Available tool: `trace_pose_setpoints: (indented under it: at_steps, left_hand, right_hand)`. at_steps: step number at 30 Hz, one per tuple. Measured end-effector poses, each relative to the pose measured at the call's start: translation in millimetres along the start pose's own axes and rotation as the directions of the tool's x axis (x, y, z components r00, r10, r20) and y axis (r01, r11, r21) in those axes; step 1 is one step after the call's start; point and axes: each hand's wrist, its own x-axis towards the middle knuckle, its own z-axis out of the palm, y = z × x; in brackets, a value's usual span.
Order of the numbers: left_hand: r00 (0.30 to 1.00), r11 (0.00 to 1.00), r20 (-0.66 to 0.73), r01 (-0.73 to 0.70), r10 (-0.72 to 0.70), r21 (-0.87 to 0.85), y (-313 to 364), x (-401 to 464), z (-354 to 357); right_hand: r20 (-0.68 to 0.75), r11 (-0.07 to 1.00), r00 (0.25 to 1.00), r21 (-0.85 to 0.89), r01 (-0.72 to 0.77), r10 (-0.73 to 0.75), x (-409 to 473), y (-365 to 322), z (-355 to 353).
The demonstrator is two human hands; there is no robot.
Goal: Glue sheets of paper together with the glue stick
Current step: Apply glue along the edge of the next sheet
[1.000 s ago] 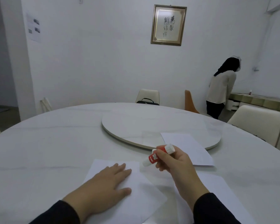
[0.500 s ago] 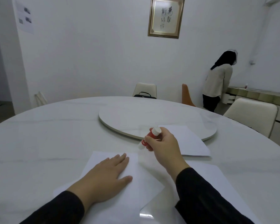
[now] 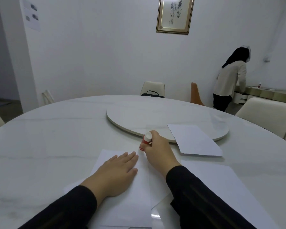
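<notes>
Right hand (image 3: 157, 151) grips the glue stick (image 3: 146, 140), fingers curled round the red barrel; white end up and away from the person, lower end down at the far right corner of the near sheet (image 3: 134, 192). Whether the tip touches the paper cannot be told, since the fingers hide the contact. Stick's long axis runs steeply, tilted slightly away from the body, so any stroke would be dragged along the paper rather than pushed end-on. Left hand (image 3: 116, 172) lies flat on the same sheet, fingers straight and together, palm down, holding nothing, only pressing the paper to the table (image 3: 48, 138). Its fingertips sit just beside the right hand, a little nearer the body and to the left. Key relation: the bare strip of sheet along the right edge runs from the stick back toward the person, between the two wrists, so the right hand is the one placed to work it, pulling toward the body. Judgement: gluing is about to start or barely started. Second sheet (image 3: 195, 141) lies well apart to the right, partly on the turntable (image 3: 139, 118); another sheet (image 3: 221, 187) lies under the right sleeve.
</notes>
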Motion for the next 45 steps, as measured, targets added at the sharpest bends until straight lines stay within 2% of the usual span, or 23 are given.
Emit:
trace_pose_setpoints:
  at_steps: [5,19,23,26,28,30,32,35,36,37,39,40,42,45]
  left_hand:
    - [1.000,1.000,0.021,0.000,0.000,0.023,0.9,0.6,-1.7]
    - [1.000,1.000,0.017,-0.010,0.010,0.002,-0.9,3.0,0.2]
    - [0.999,1.000,0.037,0.002,-0.002,-0.004,-0.7,2.4,-1.7]
    - [0.999,1.000,0.032,-0.001,0.000,0.010,-0.6,2.3,-1.2]
    - [1.000,1.000,0.009,-0.005,0.005,0.011,-1.2,1.7,0.2]
    - [1.000,1.000,-0.016,-0.008,0.008,0.007,-1.4,0.3,2.8]
    - [0.999,0.999,0.017,-0.045,0.045,-0.018,-0.5,-2.1,-0.9]
    - [0.968,0.978,0.147,-0.195,0.205,-0.074,1.8,-4.0,-21.5]
    - [0.966,0.974,0.119,-0.226,0.228,-0.033,2.6,-3.5,-28.8]
    - [0.981,0.981,0.042,-0.192,0.191,0.026,5.0,-3.6,-34.5]
    - [0.988,0.996,-0.151,0.049,-0.036,0.080,14.3,-7.6,-37.0]
    - [0.979,0.982,-0.161,0.147,-0.127,0.115,21.4,-11.7,-34.5]
    - [0.991,0.966,-0.031,0.133,-0.129,0.220,32.7,-19.1,-21.5]
    - [0.984,1.000,0.175,0.019,-0.021,0.014,25.6,-19.6,-19.9]
  right_hand:
    - [0.050,0.992,0.997,-0.104,0.065,-0.060,-6.0,-3.0,-6.8]
    - [0.208,0.973,0.958,-0.081,0.216,-0.196,-86.6,-22.7,-41.5]
    - [0.305,0.979,0.931,0.043,0.198,-0.202,-100.3,-21.1,-50.2]
    - [0.417,0.960,0.890,0.271,0.072,-0.184,-101.4,-14.8,-57.4]
    - [0.507,0.902,0.843,0.426,-0.064,-0.180,-100.3,-9.5,-62.8]
    - [0.539,0.771,0.821,0.600,-0.214,-0.191,-98.6,-7.0,-68.7]
    - [0.458,0.574,0.879,0.759,-0.308,-0.133,-94.5,-4.3,-74.4]
    - [0.245,0.318,0.969,0.918,-0.236,0.010,-90.3,-3.1,-80.5]
    - [0.195,0.244,0.980,0.949,-0.200,0.045,-89.3,-2.8,-82.0]
    - [0.168,0.185,0.983,0.966,-0.179,0.073,-88.2,-2.7,-83.2]
    - [0.134,0.127,0.985,0.981,-0.147,0.105,-87.2,-3.3,-84.7]
    - [0.119,0.126,0.987,0.983,-0.132,0.107,-87.2,-3.4,-85.1]
    - [0.099,0.145,0.989,0.983,-0.114,0.108,-86.6,-4.1,-84.9]
    - [0.074,0.159,0.991,0.983,-0.092,0.115,-86.2,-4.1,-85.0]
